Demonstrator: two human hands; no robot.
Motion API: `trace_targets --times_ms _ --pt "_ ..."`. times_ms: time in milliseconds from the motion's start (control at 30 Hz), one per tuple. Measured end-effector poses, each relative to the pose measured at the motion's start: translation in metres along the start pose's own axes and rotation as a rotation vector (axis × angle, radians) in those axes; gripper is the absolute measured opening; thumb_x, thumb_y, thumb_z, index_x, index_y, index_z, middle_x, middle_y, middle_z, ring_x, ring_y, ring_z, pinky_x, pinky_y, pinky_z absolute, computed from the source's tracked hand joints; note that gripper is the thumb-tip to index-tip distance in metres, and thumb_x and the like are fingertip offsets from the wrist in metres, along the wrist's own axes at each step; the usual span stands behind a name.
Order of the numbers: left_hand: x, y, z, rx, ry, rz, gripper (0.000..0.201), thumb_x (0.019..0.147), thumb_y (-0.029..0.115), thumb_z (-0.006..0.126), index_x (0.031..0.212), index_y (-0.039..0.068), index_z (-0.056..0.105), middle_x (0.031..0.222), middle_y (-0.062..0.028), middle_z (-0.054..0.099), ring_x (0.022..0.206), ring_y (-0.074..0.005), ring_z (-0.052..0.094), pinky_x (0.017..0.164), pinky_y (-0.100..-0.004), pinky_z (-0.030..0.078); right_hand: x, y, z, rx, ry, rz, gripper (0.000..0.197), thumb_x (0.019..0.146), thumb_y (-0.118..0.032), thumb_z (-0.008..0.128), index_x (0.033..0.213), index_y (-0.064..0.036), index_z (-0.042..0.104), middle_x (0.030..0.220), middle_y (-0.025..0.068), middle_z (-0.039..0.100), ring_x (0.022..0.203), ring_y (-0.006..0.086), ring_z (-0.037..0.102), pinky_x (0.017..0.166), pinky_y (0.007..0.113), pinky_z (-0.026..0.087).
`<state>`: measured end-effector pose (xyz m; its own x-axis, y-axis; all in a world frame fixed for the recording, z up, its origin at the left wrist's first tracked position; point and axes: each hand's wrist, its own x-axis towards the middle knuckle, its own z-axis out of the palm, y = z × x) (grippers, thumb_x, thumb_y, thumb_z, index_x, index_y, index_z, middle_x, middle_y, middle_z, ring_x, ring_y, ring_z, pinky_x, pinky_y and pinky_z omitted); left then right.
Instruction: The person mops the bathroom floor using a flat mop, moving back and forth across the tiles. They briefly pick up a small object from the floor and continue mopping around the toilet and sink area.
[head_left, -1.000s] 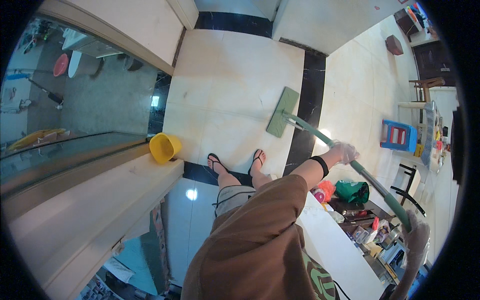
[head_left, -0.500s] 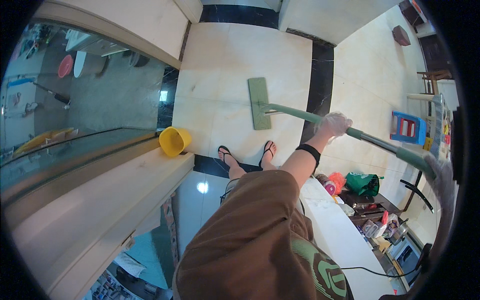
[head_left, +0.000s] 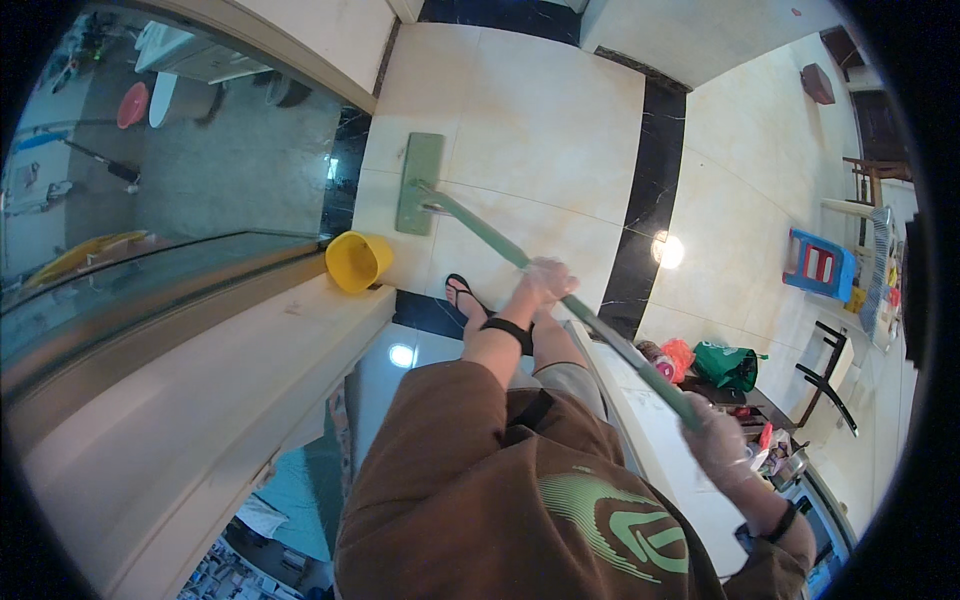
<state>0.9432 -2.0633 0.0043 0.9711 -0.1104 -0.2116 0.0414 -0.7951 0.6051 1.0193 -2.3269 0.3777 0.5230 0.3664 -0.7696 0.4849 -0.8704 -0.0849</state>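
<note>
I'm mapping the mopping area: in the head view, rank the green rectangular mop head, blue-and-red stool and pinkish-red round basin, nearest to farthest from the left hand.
From the left hand:
1. Green rectangular mop head, on floor, left.
2. Blue-and-red stool, right side.
3. Pinkish-red round basin, far upper left.

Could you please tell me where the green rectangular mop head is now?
In the head view, the green rectangular mop head lies left of centre on cream floor tiles, above and right of the round yellow bucket.
</note>
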Motion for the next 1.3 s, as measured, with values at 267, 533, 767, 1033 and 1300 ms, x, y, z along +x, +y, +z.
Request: trace_targets --times_ms 267,533,767,1033,1300 --pt "0.012 0.028 -0.082 -0.057 0.059 0.069 0.019 0.080 0.030 0.056 0.076 0.015 0.066 0.074 -0.0139 0.066 0.076 -0.0352 0.067 0.066 -0.0477 0.052 -0.047 -0.029 -0.095 -0.071 0.264 -0.153 0.038 0.080 -0.011 0.067 0.118 -0.0138 0.061 0.084 0.0191 0.067 0.073 0.0345 0.067 0.065 0.044 0.052" --pt "0.045 0.132 -0.086 -0.177 0.132 0.349 0.014 0.081 0.025 0.056 0.079 0.014 0.064 0.081 -0.0105 0.068 0.085 -0.0306 0.066 0.074 -0.0411 0.052 -0.141 -0.030 -0.144 -0.178 0.309 0.123 0.048 0.070 0.006 0.068 0.117 -0.0050 0.064 0.094 0.0182 0.069 0.079 0.0324 0.066 0.075 0.040 0.052" --pt "0.043 0.124 -0.041 -0.125 0.077 0.370 0.008 0.074 0.018 0.064 0.075 0.011 0.069 0.075 -0.0115 0.069 0.076 -0.0327 0.070 0.067 -0.0453 0.055 -0.107 -0.013 -0.093 -0.217 0.201 0.069 0.036 0.081 -0.004 0.062 0.115 -0.0151 0.057 0.081 0.0181 0.064 0.074 0.0388 0.064 0.064 0.046 0.049" --pt "0.008 0.012 -0.073 -0.080 0.127 0.162 0.013 0.075 0.023 0.065 0.070 0.012 0.062 0.070 -0.0117 0.065 0.074 -0.0348 0.066 0.068 -0.0474 0.052 -0.056 -0.077 -0.114 -0.111 0.351 -0.145 0.044 0.075 -0.005 0.072 0.118 -0.0118 0.063 0.086 0.0182 0.068 0.074 0.0308 0.069 0.066 0.039 0.053" --pt "-0.045 -0.107 -0.171 -0.661 0.263 0.075 0.018 0.073 0.024 0.068 0.070 0.009 0.058 0.062 -0.0082 0.059 0.056 -0.0247 0.060 0.051 -0.0381 0.046 -0.018 -0.220 -0.160 0.000 1.014 -0.748 0.041 0.094 -0.033 0.057 0.130 -0.0128 0.057 0.102 0.0075 0.071 0.069 0.0112 0.063 0.059 0.025 0.055"
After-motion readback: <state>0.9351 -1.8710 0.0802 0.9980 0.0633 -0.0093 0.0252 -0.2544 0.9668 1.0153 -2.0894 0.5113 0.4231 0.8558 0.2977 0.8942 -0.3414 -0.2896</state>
